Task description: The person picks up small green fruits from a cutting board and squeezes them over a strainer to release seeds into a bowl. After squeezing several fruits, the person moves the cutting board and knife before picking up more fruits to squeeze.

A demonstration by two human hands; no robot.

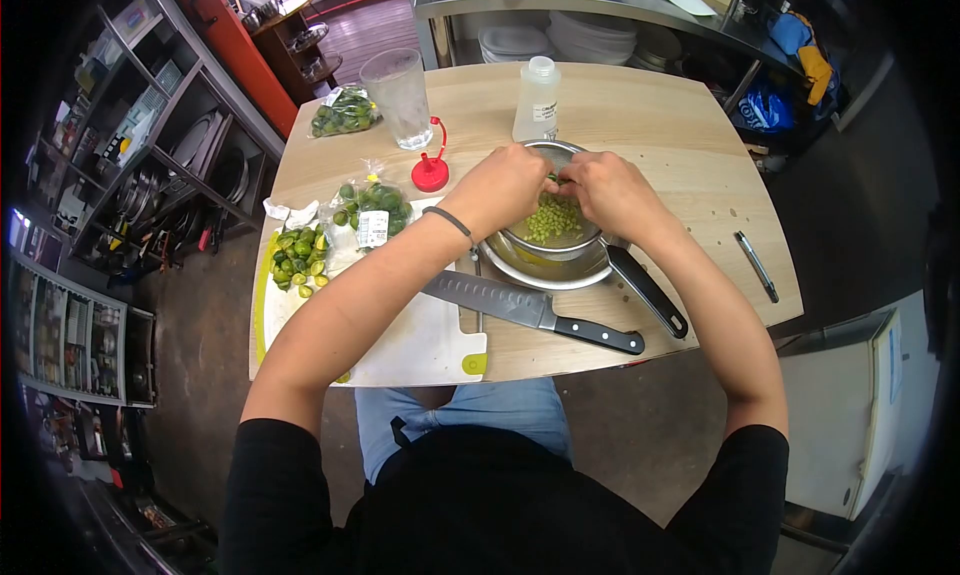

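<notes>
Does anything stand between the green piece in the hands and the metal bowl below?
Yes: the strainer, holding pale green bits, sits over the metal bowl, below the left hand and right hand. Nothing else visible blocks the green piece; the knife lies clear, nearer the body.

On one wooden table [660,125]: one strainer [553,251], one metal bowl [545,275], one chef's knife [530,315], one cutting board [410,342], one drinking glass [397,100], one plastic bottle [537,105], one red nozzle cap [430,173], one pen [757,267]. Bags of green citrus [345,115] [398,213]: two. Loose citrus pieces [298,255] overlap; many, exact count not readable.
</notes>
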